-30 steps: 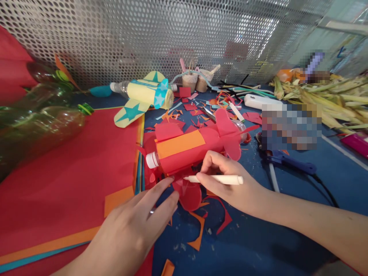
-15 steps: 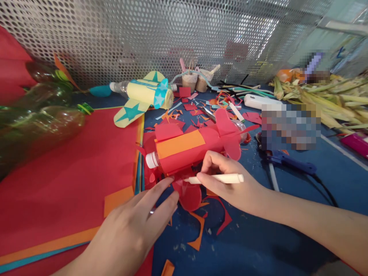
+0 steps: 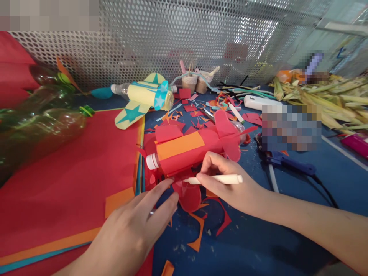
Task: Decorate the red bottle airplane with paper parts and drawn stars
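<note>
A plastic bottle wrapped in red and orange paper, shaped like a plane [image 3: 189, 147], lies on the blue table [image 3: 258, 237]. My right hand [image 3: 227, 182] grips a white pen [image 3: 218, 179] and holds its tip on the plane's red paper wing [image 3: 188, 193] near the front edge. My left hand [image 3: 135, 226] has its fingers stretched out, the fingertips pressing down the same wing beside the pen tip.
A yellow bottle plane with teal stars [image 3: 143, 97] lies behind. Large red paper sheets [image 3: 71, 172] and green plastic bottles [image 3: 37, 119] fill the left. A blue glue gun [image 3: 287, 163], paper scraps, cups and dried leaves [image 3: 330, 99] lie to the right. Perforated metal mesh stands behind.
</note>
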### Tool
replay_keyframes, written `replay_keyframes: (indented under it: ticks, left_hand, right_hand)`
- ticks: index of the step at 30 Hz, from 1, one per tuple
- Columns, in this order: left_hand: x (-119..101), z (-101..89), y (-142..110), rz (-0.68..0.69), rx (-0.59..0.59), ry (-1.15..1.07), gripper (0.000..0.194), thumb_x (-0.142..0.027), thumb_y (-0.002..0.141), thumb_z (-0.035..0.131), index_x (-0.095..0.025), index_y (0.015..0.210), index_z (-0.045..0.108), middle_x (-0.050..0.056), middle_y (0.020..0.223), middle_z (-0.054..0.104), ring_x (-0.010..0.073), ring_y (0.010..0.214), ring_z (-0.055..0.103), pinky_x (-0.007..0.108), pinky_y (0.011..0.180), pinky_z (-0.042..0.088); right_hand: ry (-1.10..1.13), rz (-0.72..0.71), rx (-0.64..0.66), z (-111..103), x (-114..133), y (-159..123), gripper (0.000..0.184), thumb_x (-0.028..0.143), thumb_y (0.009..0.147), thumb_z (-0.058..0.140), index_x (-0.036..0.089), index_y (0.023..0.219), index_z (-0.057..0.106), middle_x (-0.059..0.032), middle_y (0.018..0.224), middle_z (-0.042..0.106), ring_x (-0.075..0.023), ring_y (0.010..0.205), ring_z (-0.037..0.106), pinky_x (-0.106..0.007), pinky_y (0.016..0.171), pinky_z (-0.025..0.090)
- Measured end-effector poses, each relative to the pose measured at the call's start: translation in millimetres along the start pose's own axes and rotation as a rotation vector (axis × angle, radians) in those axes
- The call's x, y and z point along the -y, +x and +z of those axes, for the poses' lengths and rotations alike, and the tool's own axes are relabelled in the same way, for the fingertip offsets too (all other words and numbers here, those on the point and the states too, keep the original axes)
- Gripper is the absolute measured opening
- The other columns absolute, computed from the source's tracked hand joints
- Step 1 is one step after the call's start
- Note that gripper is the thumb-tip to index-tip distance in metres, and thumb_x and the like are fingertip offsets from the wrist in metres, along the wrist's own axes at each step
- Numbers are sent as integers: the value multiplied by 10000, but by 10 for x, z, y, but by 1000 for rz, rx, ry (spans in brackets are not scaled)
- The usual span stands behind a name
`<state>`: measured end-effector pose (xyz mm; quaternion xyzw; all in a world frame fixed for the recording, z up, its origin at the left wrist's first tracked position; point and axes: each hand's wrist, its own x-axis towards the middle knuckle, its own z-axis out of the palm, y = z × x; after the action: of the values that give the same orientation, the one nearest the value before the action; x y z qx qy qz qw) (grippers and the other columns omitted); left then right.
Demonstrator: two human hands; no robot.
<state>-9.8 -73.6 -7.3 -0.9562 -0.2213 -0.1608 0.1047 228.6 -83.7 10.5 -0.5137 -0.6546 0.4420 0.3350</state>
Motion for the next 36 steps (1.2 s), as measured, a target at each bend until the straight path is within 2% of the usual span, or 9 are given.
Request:
replay_keyframes:
  ticks: [5,9,13,21,27,32,36]
  left_hand:
    - [14,-3,-21,-12,18,-30,431,-93,955,273,-169,1100,671,145,1129,691,251,956,699,321,693,618]
    - [4,-16,-36,-24,34,-27,461,-58,940,245,-163,1100,665,143,1095,703,241,913,711,312,664,622]
    - [-7,-7,-33,-33,40,-52,438,-93,957,247,-144,1108,655,170,1099,694,255,903,714,323,650,625]
    - [9,39,-40,-18,-25,-80,353,-104,953,317,-129,1124,625,206,1132,664,273,898,712,342,628,622]
    - [3,63,-62,-15,-12,-50,346,-126,966,317,-107,1153,608,181,1136,675,280,974,689,353,690,623]
    - [5,29,-17,-27,-16,-64,377,-131,973,290,-119,1079,652,189,1098,686,254,867,718,323,610,622]
    - [2,22,-13,-37,-37,-58,362,-133,965,315,-127,1081,658,184,1103,677,244,857,716,309,609,615]
  right_hand:
    - [-19,11,-6,1,-2,11,196,285,887,562,219,763,426,66,612,469,-86,507,466,-188,462,329]
    - [-33,6,-4,9,-22,15,197,273,885,563,220,755,424,71,599,455,-81,486,440,-186,443,316]
    - [-31,-6,-1,9,-34,16,194,267,893,554,220,757,425,75,600,462,-73,489,435,-174,445,322]
    - [-59,-40,8,2,-50,-2,189,270,891,562,224,761,433,82,586,460,-69,474,419,-173,437,309]
    - [-45,-24,18,-2,-29,-7,184,249,879,552,223,748,425,71,600,479,-78,492,433,-183,448,324]
    - [-51,-23,15,-11,-37,5,177,257,880,544,224,752,427,74,591,456,-83,490,409,-190,450,315]
    - [-46,-24,22,-8,-49,6,179,266,880,551,225,756,429,75,594,457,-83,491,407,-191,452,314]
